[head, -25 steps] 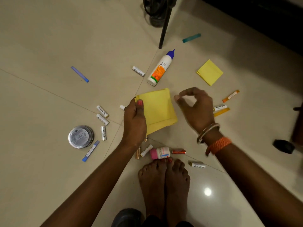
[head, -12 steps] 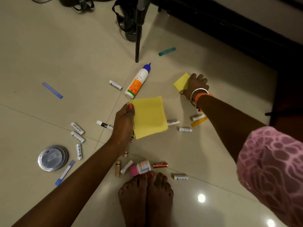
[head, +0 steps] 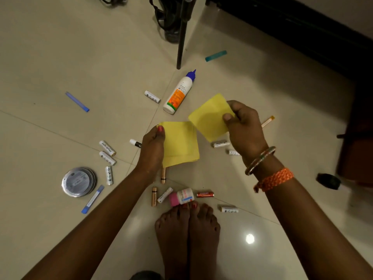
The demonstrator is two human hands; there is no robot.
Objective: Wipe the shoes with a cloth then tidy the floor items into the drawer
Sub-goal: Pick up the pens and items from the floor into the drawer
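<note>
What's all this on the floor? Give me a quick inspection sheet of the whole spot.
Surface: pale tiled floor, glossy.
Job's things: two yellow paper pads, one held in the left hand, one in the right hand; no drawer or cloth seen.
Clutter: glue bottle, round tin, pink-capped bottle, scattered batteries, blue strips.
Fingers: both hands pinch their pads.
Cables: nothing seen.
Surroundings: black pole, dark furniture, bare feet.

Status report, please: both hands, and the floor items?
Left hand grips yellow pad. Right hand pinches second yellow pad. Batteries, bottle, tin lie on floor.
</note>
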